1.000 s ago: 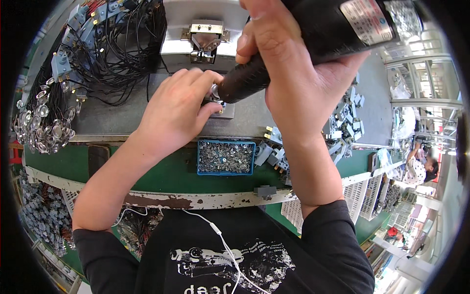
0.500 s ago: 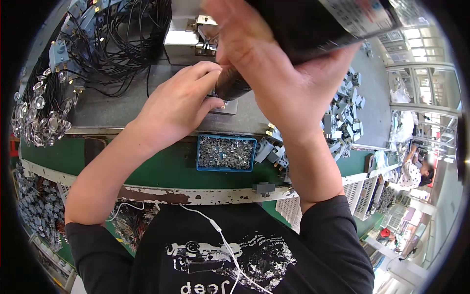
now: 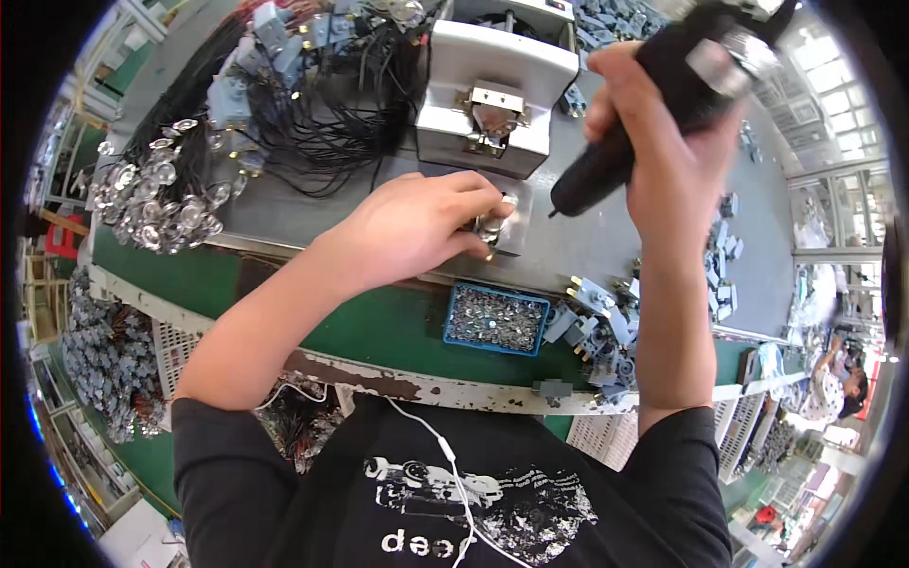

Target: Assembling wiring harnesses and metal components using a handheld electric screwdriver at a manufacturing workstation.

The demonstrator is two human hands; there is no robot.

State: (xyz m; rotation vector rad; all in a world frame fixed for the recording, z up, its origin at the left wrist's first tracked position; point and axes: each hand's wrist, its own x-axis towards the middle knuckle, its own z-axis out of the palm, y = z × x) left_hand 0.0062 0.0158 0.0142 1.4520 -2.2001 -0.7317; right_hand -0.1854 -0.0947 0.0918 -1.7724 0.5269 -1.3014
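Observation:
My left hand [image 3: 407, 227] reaches in over the metal worktop [image 3: 322, 213]. Its thumb and fingers pinch a small shiny metal part [image 3: 492, 225], partly covered by the fingertips, at a low metal block [image 3: 517, 222]. A black power screwdriver [image 3: 595, 175] is gripped in my right hand [image 3: 677, 170], fingers wrapped round its body. The driver's thin tip points down and hangs to the right of the block, apart from the small part. Just behind the left hand stands a metal box-shaped machine [image 3: 440, 142] with a brass-coloured clamp [image 3: 494, 115] on its front.
A blue tray [image 3: 488, 348] of tiny metal pieces sits nearer me, beside grey plug parts [image 3: 601, 331]. More grey parts [image 3: 724, 251] lie at the right. Black cables [image 3: 331, 142] with plugs and shiny round ends [image 3: 156, 194] fill the left. Another person [image 3: 833, 388] is far right.
The screwdriver has moved up and right, away from my left hand, uncovering the block and machine. My left hand still pinches at the same spot. The whole view has shifted.

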